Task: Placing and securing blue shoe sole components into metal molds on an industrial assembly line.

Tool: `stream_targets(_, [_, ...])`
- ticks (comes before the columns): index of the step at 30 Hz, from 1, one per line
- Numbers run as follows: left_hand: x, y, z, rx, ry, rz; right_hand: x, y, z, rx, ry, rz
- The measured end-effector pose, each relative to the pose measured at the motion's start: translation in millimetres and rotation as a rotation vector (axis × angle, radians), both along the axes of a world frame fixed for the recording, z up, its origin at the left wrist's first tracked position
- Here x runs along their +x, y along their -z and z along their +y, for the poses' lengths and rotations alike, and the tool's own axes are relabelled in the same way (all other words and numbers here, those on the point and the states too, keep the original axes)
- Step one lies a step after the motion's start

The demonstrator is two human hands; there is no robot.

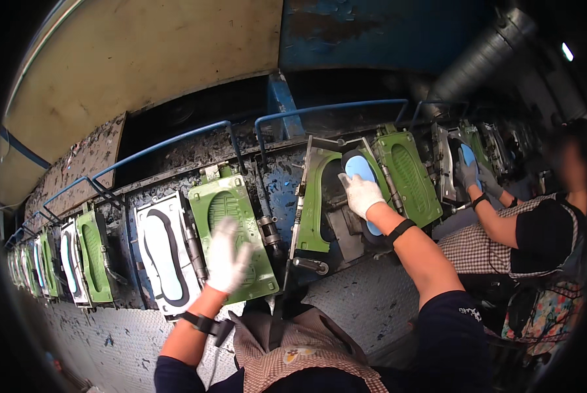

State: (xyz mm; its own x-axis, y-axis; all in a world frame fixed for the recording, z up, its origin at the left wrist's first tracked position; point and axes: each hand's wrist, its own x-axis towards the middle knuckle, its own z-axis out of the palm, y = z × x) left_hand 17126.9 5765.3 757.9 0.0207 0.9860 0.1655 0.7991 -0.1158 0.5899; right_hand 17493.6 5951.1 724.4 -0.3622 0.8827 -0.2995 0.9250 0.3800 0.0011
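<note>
My right hand (361, 194), in a white glove, presses on a light blue shoe sole (361, 169) that sits on a dark form inside an open green mould (408, 173). My left hand (228, 257), also in a white glove and blurred, hovers with fingers spread in front of a green mould lid (231, 204) with a ribbed sole-shaped cavity. It holds nothing. Left of that lid lies an open mould half (164, 257) with a white sole in a black outline.
More green moulds (91, 257) with white soles run off to the left along the dark machine. Blue metal rails (169, 141) arch above them. At the right a co-worker's gloved hand (467, 174) touches another blue sole. A flecked metal ledge (359, 301) lies below.
</note>
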Motion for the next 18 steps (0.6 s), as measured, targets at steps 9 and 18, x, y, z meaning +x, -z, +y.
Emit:
stream_targets(9, [181.1,43.7,22.2,-0.598,-0.420,-0.380,15.5,15.0,6.4,0.035,-0.048,0.212])
stream_targets(18, [296.0,84.6,13.2,-0.759,-0.257,-0.530,41.9,-88.6,28.3,0.167,-0.061,0.801])
